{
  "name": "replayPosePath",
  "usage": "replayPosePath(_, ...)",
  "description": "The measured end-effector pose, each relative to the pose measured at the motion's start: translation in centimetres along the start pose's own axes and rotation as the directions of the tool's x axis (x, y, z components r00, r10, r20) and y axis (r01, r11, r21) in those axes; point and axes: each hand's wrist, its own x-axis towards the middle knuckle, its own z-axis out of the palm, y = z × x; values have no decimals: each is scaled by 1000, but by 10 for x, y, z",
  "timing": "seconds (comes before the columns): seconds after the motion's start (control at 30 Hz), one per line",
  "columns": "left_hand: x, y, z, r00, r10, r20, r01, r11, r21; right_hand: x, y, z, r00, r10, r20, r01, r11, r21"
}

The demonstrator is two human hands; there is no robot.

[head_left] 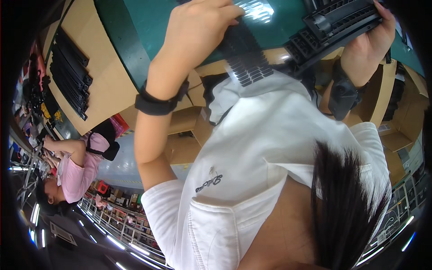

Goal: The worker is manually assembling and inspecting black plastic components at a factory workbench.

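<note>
My left hand (198, 31) is closed at the upper middle, its fingertips pinched at the upper end of a clear sheet with rows of small black pieces (245, 49). The sheet's lower end hangs past the table edge in front of my white shirt. At the upper right my right hand (366, 51) grips a long black plastic vent grille (337, 29), thumb over its end and palm beneath. The grille is tilted, with its slatted side facing up. A gap separates the grille from my left hand.
The green table (157, 18) spans the top, with a shiny clear film (258, 10) on it. Several long black strips (69, 74) lie on cardboard (105, 54) at left. Open cardboard boxes (184, 146) stand below the table edge. A person in pink (78, 173) works at the far left.
</note>
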Motion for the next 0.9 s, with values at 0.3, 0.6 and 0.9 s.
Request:
replayPosePath(0.3, 21, -27, 5, 968, 182, 174, -164, 980, -116, 7, -5, -4, 991, 94, -96, -92, 995, 27)
replayPosePath(0.6, 22, -21, 4, 966, 169, 197, -164, 986, -44, 10, -7, -5, 986, 100, -136, -95, 995, 44)
replayPosePath(0.9, 6, 66, -23, 673, -731, 111, 407, 241, -881, 35, -54, -145, 909, 415, 40, -271, 514, 814)
